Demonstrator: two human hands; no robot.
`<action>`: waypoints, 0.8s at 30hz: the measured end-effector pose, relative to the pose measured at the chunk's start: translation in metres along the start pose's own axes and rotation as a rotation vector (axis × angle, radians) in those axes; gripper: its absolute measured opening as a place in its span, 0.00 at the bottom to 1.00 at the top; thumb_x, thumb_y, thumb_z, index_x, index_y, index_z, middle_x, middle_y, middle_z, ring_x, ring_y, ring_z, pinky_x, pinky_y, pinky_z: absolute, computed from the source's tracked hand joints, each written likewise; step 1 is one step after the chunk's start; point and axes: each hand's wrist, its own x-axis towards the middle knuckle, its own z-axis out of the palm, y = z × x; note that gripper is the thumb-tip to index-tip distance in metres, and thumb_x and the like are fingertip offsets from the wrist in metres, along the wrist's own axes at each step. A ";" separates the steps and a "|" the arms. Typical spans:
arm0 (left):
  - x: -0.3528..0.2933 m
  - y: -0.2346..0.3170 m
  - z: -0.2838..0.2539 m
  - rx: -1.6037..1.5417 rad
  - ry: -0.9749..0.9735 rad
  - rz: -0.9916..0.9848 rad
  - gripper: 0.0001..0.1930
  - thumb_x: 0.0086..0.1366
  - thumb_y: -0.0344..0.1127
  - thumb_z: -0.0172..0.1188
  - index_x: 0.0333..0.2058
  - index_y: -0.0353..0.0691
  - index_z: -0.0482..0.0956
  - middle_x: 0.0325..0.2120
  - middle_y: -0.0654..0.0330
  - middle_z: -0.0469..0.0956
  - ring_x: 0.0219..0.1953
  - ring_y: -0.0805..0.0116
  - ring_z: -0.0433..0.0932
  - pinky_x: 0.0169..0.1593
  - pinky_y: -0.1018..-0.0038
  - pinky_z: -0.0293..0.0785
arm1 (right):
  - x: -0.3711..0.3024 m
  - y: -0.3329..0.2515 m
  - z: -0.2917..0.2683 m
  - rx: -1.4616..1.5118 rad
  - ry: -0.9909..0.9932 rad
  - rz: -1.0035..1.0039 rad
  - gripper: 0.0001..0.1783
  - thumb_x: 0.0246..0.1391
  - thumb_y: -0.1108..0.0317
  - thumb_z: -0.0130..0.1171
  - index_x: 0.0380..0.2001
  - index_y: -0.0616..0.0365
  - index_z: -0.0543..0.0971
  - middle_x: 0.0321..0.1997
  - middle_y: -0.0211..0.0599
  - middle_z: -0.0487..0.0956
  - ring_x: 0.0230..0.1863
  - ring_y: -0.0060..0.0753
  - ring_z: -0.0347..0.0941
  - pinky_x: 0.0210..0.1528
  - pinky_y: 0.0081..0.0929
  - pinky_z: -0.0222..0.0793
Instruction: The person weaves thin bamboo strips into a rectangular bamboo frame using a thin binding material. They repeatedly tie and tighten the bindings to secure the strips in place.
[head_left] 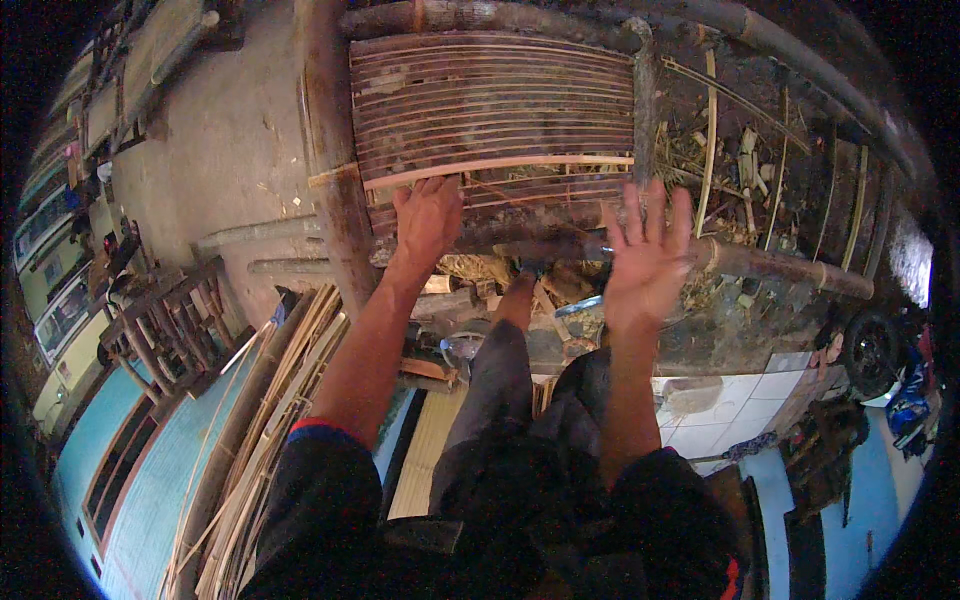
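A bamboo frame [335, 120] carries a row of thin bamboo slats. A paler bamboo strip [520, 162] crosses it from the left post to the post [643, 100] on the right, slightly bowed. My left hand [430, 215] is at the strip's left part, fingers bent and close together against its near edge; the thumb is partly hidden. Apart from it, my right hand [645, 255] hovers above the frame's near rail [550, 240], near the strip's right end. Its fingers are spread, slightly blurred, with nothing in them.
Long split bamboo strips [265, 430] lie in a bundle at the lower left. A wooden rack [175, 325] stands farther left. Shavings and offcuts [750, 185] litter the ground at right. White tiles [715, 400] and a black wheel [870, 350] are at lower right.
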 end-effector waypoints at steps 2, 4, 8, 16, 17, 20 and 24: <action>0.004 0.003 0.000 0.024 -0.001 0.003 0.16 0.63 0.35 0.61 0.49 0.41 0.80 0.40 0.57 0.80 0.46 0.54 0.77 0.50 0.51 0.62 | -0.010 0.000 0.021 -0.467 -0.234 -0.427 0.59 0.52 0.43 0.68 0.75 0.52 0.45 0.78 0.57 0.47 0.76 0.64 0.45 0.73 0.64 0.47; 0.001 0.001 0.001 0.002 0.051 0.023 0.16 0.62 0.35 0.62 0.49 0.41 0.80 0.39 0.57 0.80 0.45 0.55 0.77 0.50 0.51 0.63 | -0.013 -0.024 0.049 -0.813 -0.335 -0.832 0.57 0.51 0.44 0.70 0.74 0.50 0.48 0.78 0.56 0.46 0.77 0.65 0.43 0.73 0.65 0.47; -0.006 -0.002 0.003 -0.009 0.162 0.047 0.16 0.62 0.35 0.62 0.49 0.41 0.80 0.38 0.58 0.80 0.43 0.56 0.77 0.50 0.54 0.63 | -0.001 -0.068 0.068 -0.937 -0.224 -1.134 0.54 0.49 0.42 0.70 0.73 0.44 0.54 0.78 0.56 0.45 0.77 0.66 0.43 0.72 0.67 0.49; -0.002 0.002 0.002 -0.008 0.114 0.039 0.17 0.62 0.33 0.61 0.50 0.41 0.80 0.36 0.58 0.81 0.43 0.56 0.77 0.51 0.54 0.65 | 0.009 -0.119 0.009 -0.468 0.059 -0.546 0.49 0.53 0.43 0.67 0.72 0.45 0.56 0.74 0.60 0.55 0.74 0.69 0.51 0.67 0.71 0.58; -0.001 0.003 0.001 -0.006 0.114 0.032 0.17 0.62 0.33 0.61 0.50 0.41 0.80 0.36 0.57 0.81 0.43 0.56 0.77 0.51 0.54 0.65 | 0.010 -0.125 0.005 -0.595 0.076 -0.676 0.49 0.53 0.44 0.67 0.72 0.46 0.56 0.74 0.61 0.55 0.73 0.70 0.51 0.68 0.71 0.56; -0.003 0.005 -0.003 0.006 0.094 0.016 0.17 0.62 0.33 0.61 0.50 0.41 0.80 0.37 0.57 0.82 0.43 0.56 0.78 0.51 0.53 0.65 | 0.010 -0.137 -0.001 -0.817 0.088 -0.903 0.48 0.54 0.47 0.67 0.71 0.51 0.56 0.74 0.63 0.55 0.73 0.70 0.52 0.70 0.70 0.52; -0.001 0.006 -0.001 0.021 0.053 -0.014 0.16 0.62 0.33 0.61 0.50 0.41 0.80 0.38 0.57 0.82 0.45 0.56 0.78 0.52 0.53 0.65 | -0.004 -0.138 0.019 -0.413 -0.266 -0.584 0.50 0.54 0.42 0.65 0.71 0.51 0.56 0.73 0.59 0.58 0.72 0.63 0.57 0.69 0.61 0.58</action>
